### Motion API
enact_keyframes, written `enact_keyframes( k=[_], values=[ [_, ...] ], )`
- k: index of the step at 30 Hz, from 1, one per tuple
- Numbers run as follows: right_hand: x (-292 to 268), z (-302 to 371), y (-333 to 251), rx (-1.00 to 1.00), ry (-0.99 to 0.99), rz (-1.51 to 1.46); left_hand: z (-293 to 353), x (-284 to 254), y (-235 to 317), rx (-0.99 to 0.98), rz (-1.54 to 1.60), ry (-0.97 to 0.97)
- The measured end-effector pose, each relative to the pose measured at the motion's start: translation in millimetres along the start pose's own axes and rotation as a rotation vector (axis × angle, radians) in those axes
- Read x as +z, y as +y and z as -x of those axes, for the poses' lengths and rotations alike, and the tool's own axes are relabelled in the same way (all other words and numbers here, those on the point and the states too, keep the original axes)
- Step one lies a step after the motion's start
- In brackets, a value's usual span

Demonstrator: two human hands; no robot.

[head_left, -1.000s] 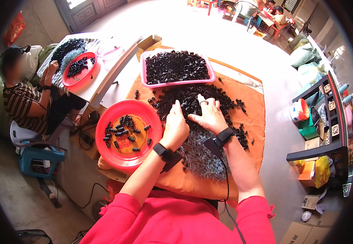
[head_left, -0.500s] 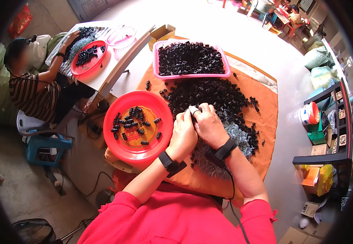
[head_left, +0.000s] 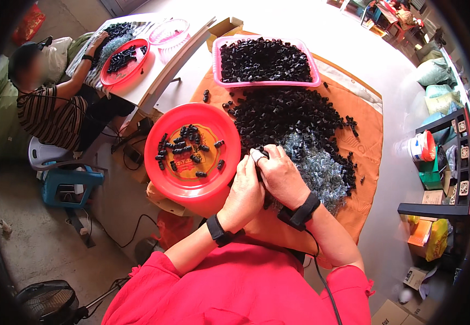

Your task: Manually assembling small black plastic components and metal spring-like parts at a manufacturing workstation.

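Note:
My left hand (head_left: 245, 190) and my right hand (head_left: 282, 174) meet close together over the near edge of the black pile. Both are closed around a small black plastic part (head_left: 258, 154), mostly hidden by the fingers. A white wrap circles one right-hand finger. To the left, a red plate (head_left: 156, 181) carries several short black cylindrical pieces (head_left: 179, 147). Beyond my hands spreads a heap of loose black parts (head_left: 286, 116). Clear, glassy-looking small pieces (head_left: 321, 176) lie beside my right hand.
A pink basket (head_left: 267, 84) full of black parts stands at the far side of the orange cloth (head_left: 367, 157). At the left, a co-worker (head_left: 50, 108) sits at another table with a red tray (head_left: 106, 81). A black shelf (head_left: 430, 210) is at right, a fan (head_left: 48, 303) lower left.
The view has shifted, so the table and plate appear slightly higher and farther right. My hands remain together, gripping the small part, and have come nearer the cloth's front edge.

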State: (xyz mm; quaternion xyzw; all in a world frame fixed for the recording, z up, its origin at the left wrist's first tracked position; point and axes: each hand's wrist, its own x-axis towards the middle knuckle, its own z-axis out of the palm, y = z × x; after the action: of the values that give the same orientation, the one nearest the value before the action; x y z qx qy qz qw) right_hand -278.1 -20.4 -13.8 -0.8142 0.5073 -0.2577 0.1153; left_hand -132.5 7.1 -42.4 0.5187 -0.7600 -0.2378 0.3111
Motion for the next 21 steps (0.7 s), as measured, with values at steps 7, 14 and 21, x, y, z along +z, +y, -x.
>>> enact_keyframes(
  k=[7,14,21],
  values=[
    [-12,7,-11,-0.052,-0.144,0.04,21,-26,1,-0.077,0.049,-0.117],
    [-39,21,-3,0.039,-0.061,-0.359,36,-51,0,-0.068,0.022,-0.152],
    [-68,83,13,0.324,0.157,-0.472,24,-46,8,0.052,-0.028,-0.018]
  ],
)
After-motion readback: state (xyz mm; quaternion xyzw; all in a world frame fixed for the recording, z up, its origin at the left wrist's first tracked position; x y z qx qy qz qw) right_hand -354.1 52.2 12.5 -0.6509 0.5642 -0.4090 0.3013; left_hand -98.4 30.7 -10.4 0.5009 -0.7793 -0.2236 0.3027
